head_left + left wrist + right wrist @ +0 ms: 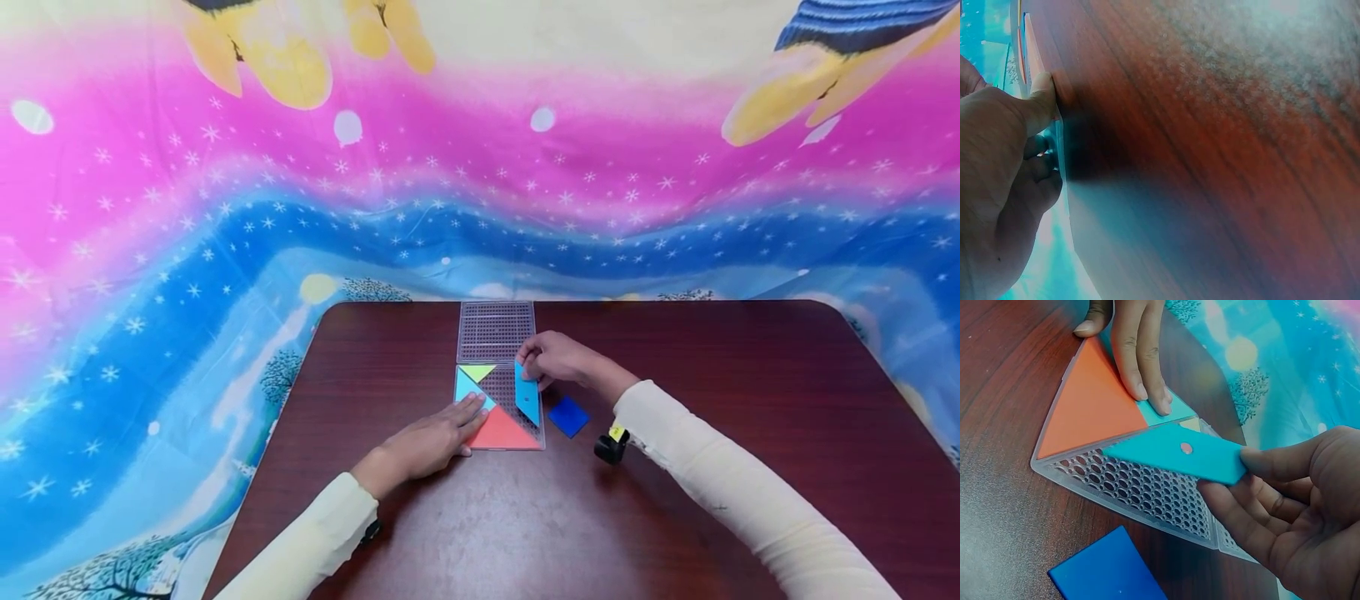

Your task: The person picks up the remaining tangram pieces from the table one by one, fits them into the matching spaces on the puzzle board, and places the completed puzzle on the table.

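A clear perforated tangram case [501,386] lies opened on the table. In its near half sit a large orange triangle [512,431], a turquoise triangle [467,387] and a small yellow-green triangle [477,372]. My left hand [429,440] rests on the orange and turquoise pieces with its fingers extended, thumb at the case's near edge. Between thumb and fingers, my right hand [561,358] pinches a light-blue parallelogram [1172,450] with a small round spot on it. That piece is tilted over the bare holes on the case's right side. Just right of the case lies a dark blue square [569,416].
The case's other perforated half [496,332] extends toward the table's far edge. Behind the brown wooden table [720,400] hangs a colourful printed cloth [480,183]. A black wrist camera [611,448] hangs below the right sleeve.
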### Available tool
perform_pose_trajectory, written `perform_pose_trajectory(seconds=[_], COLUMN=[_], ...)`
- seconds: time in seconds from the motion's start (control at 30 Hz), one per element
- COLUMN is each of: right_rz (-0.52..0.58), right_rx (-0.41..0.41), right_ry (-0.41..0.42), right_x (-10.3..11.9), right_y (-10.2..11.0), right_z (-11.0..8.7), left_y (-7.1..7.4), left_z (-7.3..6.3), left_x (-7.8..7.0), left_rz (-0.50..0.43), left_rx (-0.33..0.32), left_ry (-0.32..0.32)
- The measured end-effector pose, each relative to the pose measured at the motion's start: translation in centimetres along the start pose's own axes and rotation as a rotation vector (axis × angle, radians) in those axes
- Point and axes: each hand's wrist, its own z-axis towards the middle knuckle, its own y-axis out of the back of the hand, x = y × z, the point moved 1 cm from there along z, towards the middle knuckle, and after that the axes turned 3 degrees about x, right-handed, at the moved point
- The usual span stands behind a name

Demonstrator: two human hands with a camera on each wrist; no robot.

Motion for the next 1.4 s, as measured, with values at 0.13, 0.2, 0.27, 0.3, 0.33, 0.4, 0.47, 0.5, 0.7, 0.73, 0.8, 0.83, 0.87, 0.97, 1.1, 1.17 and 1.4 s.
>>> perform_pose_trajectory(seconds=[0.13, 0.2, 0.27, 0.3, 0.33, 0.4, 0.47, 0.5, 0.7, 0.73, 0.8, 0.83, 0.87, 0.97, 1.1, 1.17, 1.4], right_rz=[-0.019, -0.022, -0.031, -0.028, -0.027, -0.015, 0.001, 0.008, 0.020, 0.019, 0.018, 0.016, 0.015, 0.020, 0.024, 0.018, -0.009], right_rx=[0.003, 0.008, 0.011, 0.016, 0.022, 0.038, 0.054, 0.061, 0.067, 0.067, 0.067, 0.069, 0.071, 0.073, 0.077, 0.080, 0.082], right_ry=[-0.009, -0.010, -0.007, -0.004, -0.002, 0.002, 0.009, 0.012, 0.030, 0.030, 0.031, 0.029, 0.029, 0.024, 0.029, 0.035, 0.027], right_x=[-0.2, -0.3, -0.5, -0.5, -0.6, -0.7, -0.8, -0.9, -1.1, -1.2, -1.3, -1.4, -1.4, -1.5, -1.6, -1.6, -1.7], right_y=[-0.1, -0.2, -0.2, -0.2, -0.2, -0.2, -0.2, -0.2, -0.4, -0.4, -0.5, -0.6, -0.6, -0.7, -0.7, -0.8, -0.9], right_z=[0.4, 0.7, 0.8, 0.9, 0.9, 1.0, 1.1, 1.2, 1.3, 1.3, 1.4, 1.4, 1.4, 1.3, 1.3, 1.3, 1.4], left_y=[0.0, 0.0, 0.0, 0.0, 0.0, 0.0, 0.0, 0.0, 0.0, 0.0, 0.0, 0.0, 0.0, 0.0, 0.0, 0.0, 0.1], left_z=[0.0, 0.0, 0.1, 0.1, 0.1, 0.1, 0.1, 0.1, 0.1, 0.1, 0.2, 0.2, 0.2, 0.2, 0.2, 0.2, 0.1], left_x=[0.0, 0.0, 0.0, 0.0, 0.0, 0.0, 0.0, 0.0, 0.0, 0.0, 0.0, 0.0, 0.0, 0.0, 0.0, 0.0, 0.0], left_rz=[0.010, 0.013, 0.013, 0.011, 0.009, 0.006, 0.002, -0.001, 0.000, 0.003, 0.008, 0.009, 0.009, 0.008, 0.007, 0.007, -0.008], left_rx=[-0.006, -0.007, -0.004, -0.001, 0.003, 0.010, 0.017, 0.020, 0.016, 0.013, 0.009, 0.009, 0.009, 0.008, 0.005, 0.000, -0.007], left_ry=[-0.007, -0.009, -0.008, -0.005, -0.002, 0.003, 0.009, 0.011, 0.013, 0.011, 0.010, 0.009, 0.009, 0.009, 0.008, 0.004, 0.004])
